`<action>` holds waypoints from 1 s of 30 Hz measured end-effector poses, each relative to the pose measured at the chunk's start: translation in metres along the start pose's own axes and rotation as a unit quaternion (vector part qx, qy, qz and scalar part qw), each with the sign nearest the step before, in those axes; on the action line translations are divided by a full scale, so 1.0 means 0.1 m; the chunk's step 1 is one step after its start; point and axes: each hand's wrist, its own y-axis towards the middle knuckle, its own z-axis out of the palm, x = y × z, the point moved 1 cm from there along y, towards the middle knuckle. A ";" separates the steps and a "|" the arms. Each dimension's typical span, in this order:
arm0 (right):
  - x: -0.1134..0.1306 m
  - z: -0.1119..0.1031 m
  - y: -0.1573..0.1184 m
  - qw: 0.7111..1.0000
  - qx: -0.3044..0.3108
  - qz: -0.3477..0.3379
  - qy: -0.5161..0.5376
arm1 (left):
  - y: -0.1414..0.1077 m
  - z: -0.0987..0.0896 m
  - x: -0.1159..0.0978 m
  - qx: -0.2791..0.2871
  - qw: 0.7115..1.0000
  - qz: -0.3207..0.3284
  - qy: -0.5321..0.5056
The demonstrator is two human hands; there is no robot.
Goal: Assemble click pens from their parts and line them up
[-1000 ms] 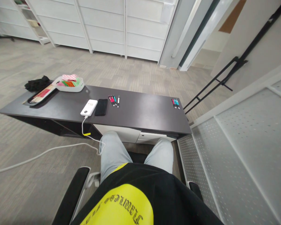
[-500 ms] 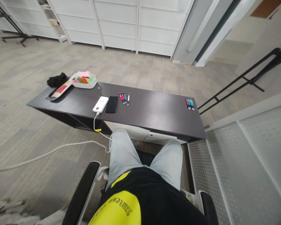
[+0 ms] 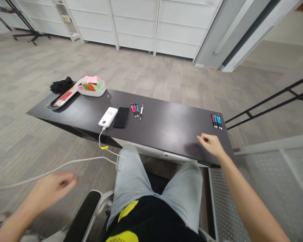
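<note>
My right hand (image 3: 210, 144) is loosely closed above the right part of the dark table (image 3: 164, 126), nearest to a row of red and teal pens (image 3: 216, 121). My left hand (image 3: 54, 186), smeared by motion, hangs over the floor left of the chair, its fingers curled, touching nothing on the table. Another group of pens (image 3: 135, 110), with a white pen (image 3: 141, 112) beside it, lies near the table's middle. Left of them are a black phone (image 3: 121, 117) and a white power bank (image 3: 108, 117) with a cable plugged in.
A white basket (image 3: 93, 92) of colourful items, a black tray (image 3: 63, 101) and a black cloth (image 3: 62, 85) sit at the table's left end. The white cable (image 3: 73, 162) trails across my left side. A black metal frame (image 3: 267, 99) stands beyond the right end.
Both my hands have come into view, the left from the lower left and the right from the lower right. The camera view has shifted slightly.
</note>
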 end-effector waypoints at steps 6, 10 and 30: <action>0.31 0.86 0.91 0.995 -0.043 0.065 0.062 | -0.09 1.37 -1.94 0.165 0.952 0.136 -0.218; 0.34 1.05 1.10 0.994 -0.056 0.094 0.030 | 0.95 1.47 -2.78 0.026 0.936 0.230 -0.263; 0.21 1.11 1.06 0.991 -0.075 0.105 0.041 | 3.64 1.13 -2.88 -0.109 0.992 -0.012 -0.057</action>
